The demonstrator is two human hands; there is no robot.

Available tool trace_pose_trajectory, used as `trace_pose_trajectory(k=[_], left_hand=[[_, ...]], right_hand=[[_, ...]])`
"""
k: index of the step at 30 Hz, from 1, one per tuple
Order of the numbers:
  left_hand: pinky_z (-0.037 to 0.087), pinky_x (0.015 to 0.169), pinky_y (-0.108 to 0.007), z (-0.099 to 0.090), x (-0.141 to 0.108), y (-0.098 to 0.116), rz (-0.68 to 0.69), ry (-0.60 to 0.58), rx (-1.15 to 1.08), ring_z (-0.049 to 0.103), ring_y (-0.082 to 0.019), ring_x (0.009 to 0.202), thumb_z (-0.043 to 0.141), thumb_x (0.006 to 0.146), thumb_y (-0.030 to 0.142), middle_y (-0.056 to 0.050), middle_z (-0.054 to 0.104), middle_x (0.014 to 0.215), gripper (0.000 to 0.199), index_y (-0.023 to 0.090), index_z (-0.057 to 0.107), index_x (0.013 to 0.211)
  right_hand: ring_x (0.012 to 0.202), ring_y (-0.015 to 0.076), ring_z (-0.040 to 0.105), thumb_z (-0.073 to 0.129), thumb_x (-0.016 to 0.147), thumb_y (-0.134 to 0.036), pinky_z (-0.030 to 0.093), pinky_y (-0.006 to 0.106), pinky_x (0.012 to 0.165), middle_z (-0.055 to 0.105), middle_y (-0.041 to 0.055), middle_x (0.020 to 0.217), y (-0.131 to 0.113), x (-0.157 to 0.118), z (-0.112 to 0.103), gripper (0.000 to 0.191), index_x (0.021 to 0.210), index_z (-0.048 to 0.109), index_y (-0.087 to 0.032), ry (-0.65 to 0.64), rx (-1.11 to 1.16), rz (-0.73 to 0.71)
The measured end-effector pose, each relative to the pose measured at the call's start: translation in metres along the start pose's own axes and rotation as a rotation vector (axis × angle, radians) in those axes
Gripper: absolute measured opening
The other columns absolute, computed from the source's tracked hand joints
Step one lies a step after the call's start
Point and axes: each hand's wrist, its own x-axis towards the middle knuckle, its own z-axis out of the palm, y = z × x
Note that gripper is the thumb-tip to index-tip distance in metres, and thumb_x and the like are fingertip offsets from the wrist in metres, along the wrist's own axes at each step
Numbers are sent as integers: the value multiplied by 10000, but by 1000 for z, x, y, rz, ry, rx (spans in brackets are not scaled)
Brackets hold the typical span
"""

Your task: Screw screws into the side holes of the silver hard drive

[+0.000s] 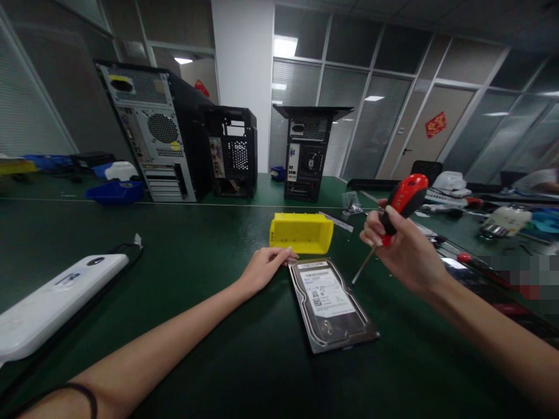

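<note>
The left hand [267, 269] reaches to the far-left corner of a flat, silver-and-black metal hard drive [329, 294], touching it with fingers close together; whether they pinch the edge I cannot tell. The drive lies label up on the dark green tabletop [192, 244], between the two hands, its far end turned slightly left.

The right hand [404, 250] is closed around a red-and-black-handled screwdriver [404, 201], tilted with its handle up to the right. Its metal tip points down just beside the drive's right edge; whether it meets the tabletop I cannot tell.

Just beyond the drive sits a rectangular yellow plastic bin [301, 217]. On the near left is a long, white, rounded plastic case [65, 299] with a black cord. Far across the tabletop stand a large black-and-grey metal computer tower [161, 128] and two smaller black computer cases [236, 151].
</note>
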Motion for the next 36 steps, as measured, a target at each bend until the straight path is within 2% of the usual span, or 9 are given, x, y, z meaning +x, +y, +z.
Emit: trace_pose_trajectory(k=[2,4,10,12,16,20,25,31,36], left_hand=[[484,802,-316,0,0,0,4,-3,-4,645,-213,838,450,895,406,-79,708,925,377,122,692,955],[486,802,-316,0,0,-1,6,-6,-9,645,-213,840,447,896,408,-82,707,928,383,118,691,956],[487,801,-315,0,-1,0,0,-4,-10,645,-214,844,450,897,410,-77,707,931,381,121,690,963],[486,803,-316,0,-1,0,-2,-3,-11,644,-214,843,452,897,410,-78,707,932,379,121,688,967],[486,803,-308,1,-1,0,-1,-4,-14,643,-208,849,453,898,404,-73,706,937,367,131,690,962],[487,797,-308,0,-1,-1,2,-8,-13,643,-209,844,449,900,407,-75,705,936,372,131,689,967],[484,801,-321,-1,-1,1,-1,-3,-4,642,-214,836,452,896,404,-80,706,931,373,124,690,959],[488,802,-323,1,0,2,-8,-4,-2,646,-210,837,449,895,385,-72,710,920,353,131,690,944],[482,806,-315,0,-1,4,-11,3,9,643,-215,843,455,888,404,-76,708,925,372,123,692,950]], right_hand=[[588,78,390,456,859,-378,424,226,594,359,-10,683,0,1,-1,226,1004,548,-232,-12,9,4],[631,90,427,431,867,-411,446,244,636,389,3,719,0,2,-4,292,1059,546,-223,-19,2,16],[714,90,497,586,788,-301,473,228,694,473,4,821,5,6,-6,185,944,552,-207,4,-44,3],[660,79,491,604,772,-262,469,223,659,483,-8,774,6,6,-5,157,902,532,-210,5,-56,-4],[512,55,383,591,788,-259,426,204,548,364,-45,612,4,4,-3,145,909,516,-234,-34,-53,-10],[652,90,475,549,806,-354,479,245,657,447,-4,735,-1,1,0,221,995,543,-239,-73,-65,33],[728,91,526,595,781,-295,484,236,703,512,4,852,3,3,-2,249,1020,557,-239,-35,-133,57],[628,83,498,670,723,-252,447,226,641,491,-20,669,8,7,-5,168,818,549,-185,-8,-287,-46],[588,84,474,569,795,-340,454,249,608,437,-27,698,1,6,-4,271,1051,535,-260,-52,-162,10]])
